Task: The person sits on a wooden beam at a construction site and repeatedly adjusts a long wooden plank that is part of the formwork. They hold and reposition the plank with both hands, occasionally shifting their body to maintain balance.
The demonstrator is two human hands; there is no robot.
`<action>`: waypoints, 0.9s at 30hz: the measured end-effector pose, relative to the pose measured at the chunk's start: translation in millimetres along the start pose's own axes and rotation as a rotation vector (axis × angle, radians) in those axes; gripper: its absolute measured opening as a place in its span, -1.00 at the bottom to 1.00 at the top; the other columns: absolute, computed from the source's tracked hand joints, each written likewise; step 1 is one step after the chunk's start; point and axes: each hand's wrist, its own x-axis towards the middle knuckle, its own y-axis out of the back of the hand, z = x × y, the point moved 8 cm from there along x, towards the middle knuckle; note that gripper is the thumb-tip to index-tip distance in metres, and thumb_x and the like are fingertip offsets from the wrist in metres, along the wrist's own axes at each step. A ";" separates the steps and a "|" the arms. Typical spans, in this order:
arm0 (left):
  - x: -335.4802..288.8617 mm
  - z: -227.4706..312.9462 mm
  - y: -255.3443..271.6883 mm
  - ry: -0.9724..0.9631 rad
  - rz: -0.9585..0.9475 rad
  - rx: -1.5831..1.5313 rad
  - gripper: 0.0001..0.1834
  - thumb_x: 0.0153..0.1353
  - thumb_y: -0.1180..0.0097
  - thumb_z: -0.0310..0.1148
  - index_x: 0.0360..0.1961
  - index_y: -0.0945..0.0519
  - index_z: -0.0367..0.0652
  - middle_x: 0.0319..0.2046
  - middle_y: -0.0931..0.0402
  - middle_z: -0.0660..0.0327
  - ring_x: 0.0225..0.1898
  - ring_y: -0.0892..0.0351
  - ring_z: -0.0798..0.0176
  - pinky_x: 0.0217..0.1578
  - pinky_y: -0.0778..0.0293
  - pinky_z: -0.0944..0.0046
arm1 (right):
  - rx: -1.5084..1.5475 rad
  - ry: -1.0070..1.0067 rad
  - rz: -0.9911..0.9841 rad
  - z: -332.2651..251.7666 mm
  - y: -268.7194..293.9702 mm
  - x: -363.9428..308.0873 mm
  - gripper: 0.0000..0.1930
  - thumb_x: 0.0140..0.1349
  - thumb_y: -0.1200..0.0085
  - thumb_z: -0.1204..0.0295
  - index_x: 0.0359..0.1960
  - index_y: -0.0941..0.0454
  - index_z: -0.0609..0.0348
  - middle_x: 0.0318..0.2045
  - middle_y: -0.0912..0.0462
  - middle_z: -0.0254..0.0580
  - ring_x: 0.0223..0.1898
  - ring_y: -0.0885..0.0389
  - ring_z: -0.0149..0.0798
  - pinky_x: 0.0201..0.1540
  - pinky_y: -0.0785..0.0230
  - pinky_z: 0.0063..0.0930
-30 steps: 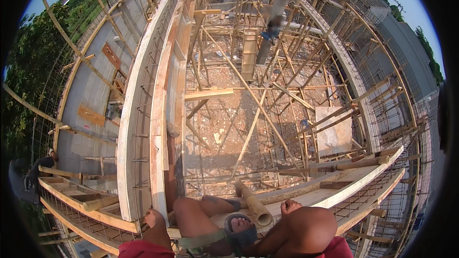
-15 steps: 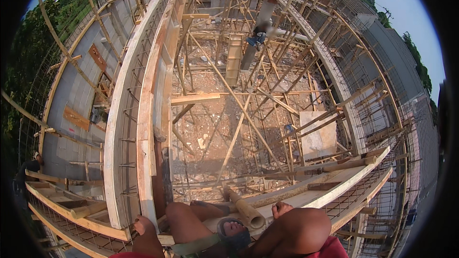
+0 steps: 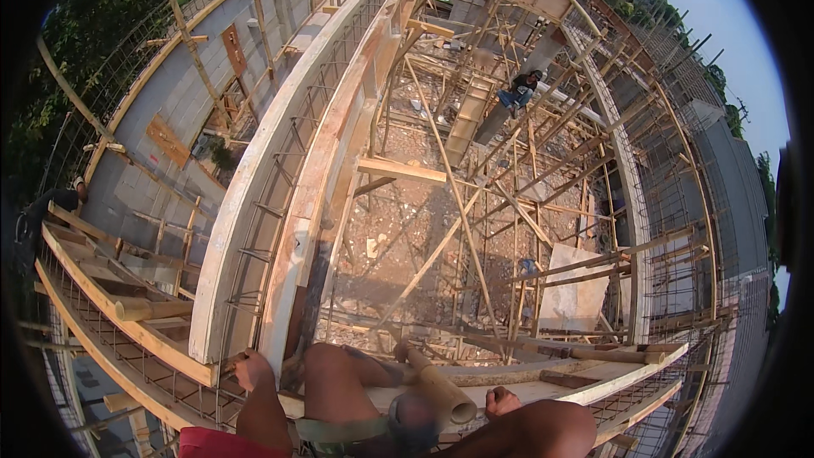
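My left hand point(image 3: 252, 370) reaches down to the near end of a long wooden beam form, its fingers bent at the gap between the two side boards, by the steel rebar cage point(image 3: 254, 259). What the fingers grip there is too small to make out. Closed beside my bent right knee, my right hand point(image 3: 502, 402) is just right of a thick bamboo pole point(image 3: 441, 386); anything inside the fist is hidden. The form's pale left board point(image 3: 222, 288) and reddish right board point(image 3: 286, 284) run away from me. A dark rounded thing point(image 3: 413, 421) between my legs is blurred.
I sit high on timber formwork. Far below lies rubble-strewn ground point(image 3: 398, 246), crossed by diagonal wooden braces point(image 3: 432, 263). A co-worker point(image 3: 519, 95) sits among the props at the far right; another person point(image 3: 51, 212) is at the left edge. Rebar and boards point(image 3: 127, 314) extend left.
The view has turned, shifting the long form and the far co-worker rightward in the picture. My left hand stays at the form's end, more of its forearm showing; my right hand remains closed by my knee.
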 end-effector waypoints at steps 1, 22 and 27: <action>3.4 -3.8 -2.3 -0.004 0.022 -0.001 -0.41 0.31 0.13 0.02 -0.15 -0.70 -0.34 -0.14 -0.68 -0.23 -0.06 -0.67 -0.27 0.05 -0.51 -0.18 | 0.012 0.025 -0.009 -6.9 1.2 -0.8 -0.71 0.26 -0.08 0.15 -0.33 -0.67 0.10 -0.38 -0.73 0.10 -0.28 -0.71 0.23 -0.13 -0.53 0.10; -0.8 0.0 -7.4 0.004 0.031 -0.073 -0.45 0.29 0.11 -0.02 -0.12 -0.72 -0.28 -0.14 -0.68 -0.22 -0.06 -0.67 -0.28 0.06 -0.52 -0.18 | 0.030 0.024 0.045 -4.4 6.5 -4.6 -0.73 0.25 -0.10 0.21 -0.30 -0.68 0.14 -0.38 -0.72 0.11 -0.29 -0.70 0.23 -0.16 -0.53 0.09; -2.9 3.4 -7.6 0.020 -0.007 -0.049 -0.44 0.31 0.11 -0.01 -0.08 -0.73 -0.26 -0.11 -0.67 -0.25 -0.02 -0.66 -0.32 0.06 -0.52 -0.16 | 0.007 -0.011 0.083 1.5 6.6 -0.4 -0.76 0.24 -0.13 0.23 -0.33 -0.69 0.12 -0.35 -0.73 0.12 -0.28 -0.70 0.23 -0.15 -0.53 0.10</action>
